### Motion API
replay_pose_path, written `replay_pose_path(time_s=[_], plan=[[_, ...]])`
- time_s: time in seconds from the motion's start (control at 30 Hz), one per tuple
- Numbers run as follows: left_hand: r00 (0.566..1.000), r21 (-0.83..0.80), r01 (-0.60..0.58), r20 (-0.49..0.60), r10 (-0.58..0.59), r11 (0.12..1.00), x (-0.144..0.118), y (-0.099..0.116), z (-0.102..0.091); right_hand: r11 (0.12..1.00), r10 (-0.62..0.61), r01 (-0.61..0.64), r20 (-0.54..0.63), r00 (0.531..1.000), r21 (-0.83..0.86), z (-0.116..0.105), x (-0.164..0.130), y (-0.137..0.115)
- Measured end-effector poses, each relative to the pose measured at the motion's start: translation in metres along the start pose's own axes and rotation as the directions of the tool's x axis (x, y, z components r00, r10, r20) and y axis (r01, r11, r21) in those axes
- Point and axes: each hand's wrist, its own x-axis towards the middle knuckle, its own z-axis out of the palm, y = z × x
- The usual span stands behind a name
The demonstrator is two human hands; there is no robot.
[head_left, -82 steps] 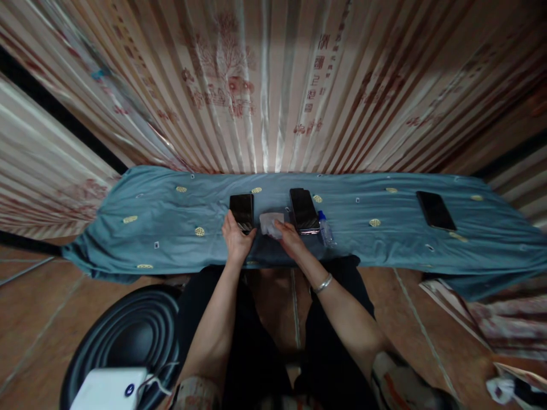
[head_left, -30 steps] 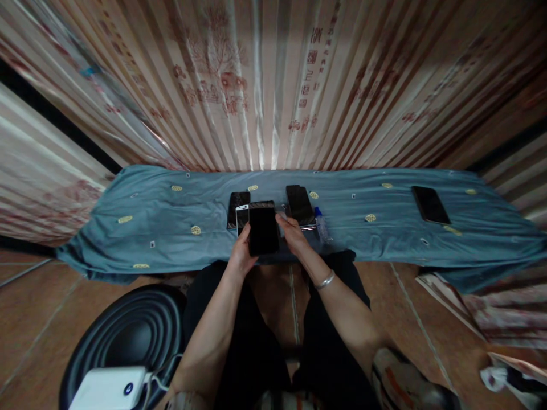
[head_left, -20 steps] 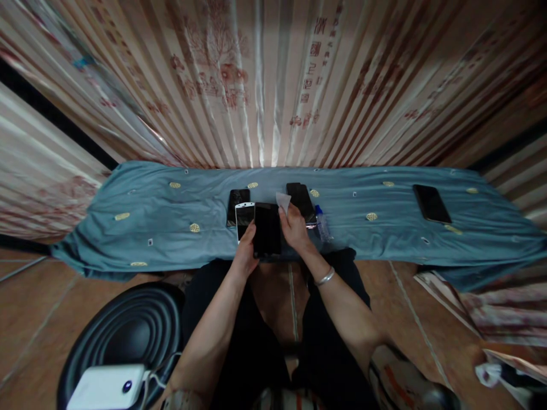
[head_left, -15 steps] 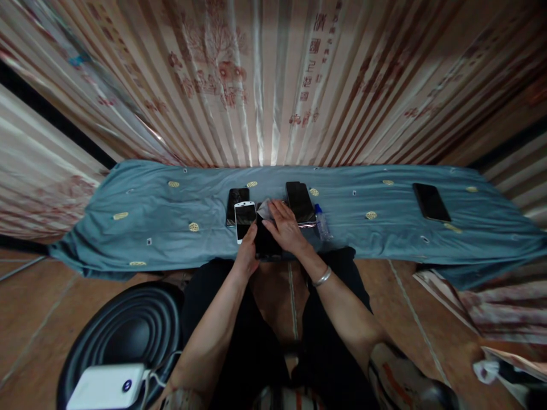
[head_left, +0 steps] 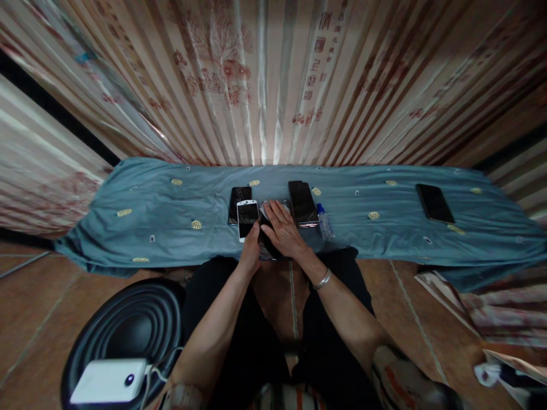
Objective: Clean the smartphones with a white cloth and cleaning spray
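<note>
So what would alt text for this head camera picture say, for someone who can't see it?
Seen from above, a seated person's right hand presses a white cloth flat on a dark phone that the left hand steadies, on a blue cloth-covered bench. More phones and a small bottle lie nearby.

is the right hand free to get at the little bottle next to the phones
Probably yes, once it lets go. The right hand lies flat, pressing a cloth onto a dark phone. The small bottle lies just to its right on the blue cover, with nothing between them.
</note>
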Motion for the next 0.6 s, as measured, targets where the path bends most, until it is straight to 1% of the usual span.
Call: replay_pose_path(time_s=[0.1, 0.17, 0.3, 0.43, 0.5, 0.6], plan=[[0.998, 0.059, -0.07, 0.006, 0.07, 0.996, 0.0016, 0.0004, -0.0037, 0.998, -0.054, 0.054, 0.016, 0.998, 0.012, 0.001, -0.0025, -0.0047], [0.996, 0.091, -0.084, 0.008, 0.084, 0.992, 0.0027, 0.0009, -0.0056, 0.997, -0.075, 0.074, 0.024, 0.997, 0.022, 0.0017, -0.0041, -0.007], [0.994, 0.162, -0.109, 0.021, 0.107, 0.981, 0.0029, 0.0, -0.0073, 0.998, -0.055, 0.054, 0.016, 0.998, 0.035, 0.0015, -0.0042, -0.0053], [0.996, 0.22, -0.088, 0.02, 0.085, 0.972, 0.0001, -0.001, -0.0069, 0.999, -0.02, 0.02, 0.008, 1.0, 0.029, -0.0003, -0.0022, -0.0003], [0.997, 0.211, -0.073, 0.011, 0.073, 0.975, -0.0013, -0.0005, -0.0058, 1.0, -0.014, 0.013, 0.006, 1.0, 0.026, -0.0008, -0.0017, 0.0007], [0.998, 0.142, -0.058, -0.016, 0.061, 0.988, -0.0021, 0.002, -0.0028, 1.0, -0.012, 0.012, -0.006, 1.0, 0.017, -0.0007, -0.0019, 0.0008]])
